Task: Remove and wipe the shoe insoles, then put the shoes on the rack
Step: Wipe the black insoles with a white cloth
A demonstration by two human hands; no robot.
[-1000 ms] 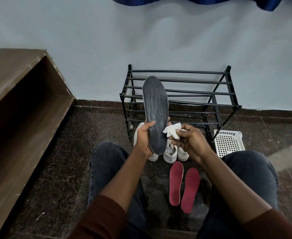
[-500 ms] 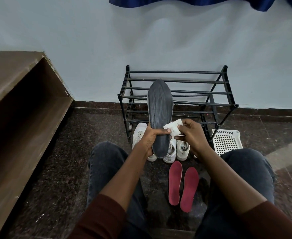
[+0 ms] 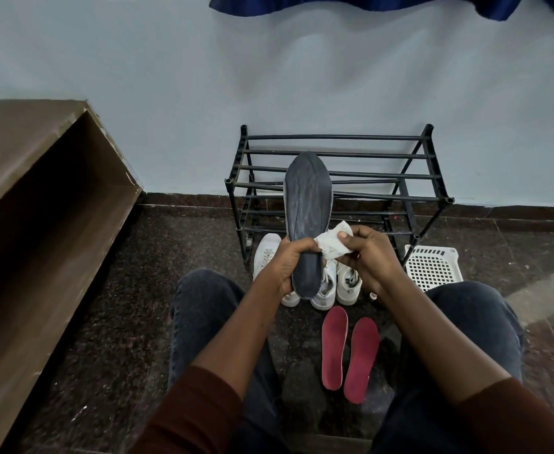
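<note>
The left hand [image 3: 288, 268] holds the grey insole [image 3: 307, 221] near its heel end, with fingers curled round the edge. Most of the insole stands up above the hand, with the toe end high and free. Only a short bit pokes out below the hand. Because the hold is so low, the long top part could bend or flop if the wipe pushes hard. The insole could also slip out and drop on the shoes [image 3: 321, 283] below, and then it may get dirty again.

The right hand [image 3: 365, 253] pinches the white wipe [image 3: 333, 245] with thumb on top. The wipe touches the right edge of the insole, just above the left hand's fingers. The two hands are very close, so the wipe may rub only this one spot. The upper part looks like it has yet to be reached from here. The wipe is small and bunched up, so it could slip from the pinch.

The white shoes sit on the floor in front of the rack [image 3: 338, 178], partly hidden by the hands. I cannot tell how many there are. Two red insoles [image 3: 349, 350] lie flat on the floor between the knees, well apart from the hands. A foot or knee could bump them.
</note>
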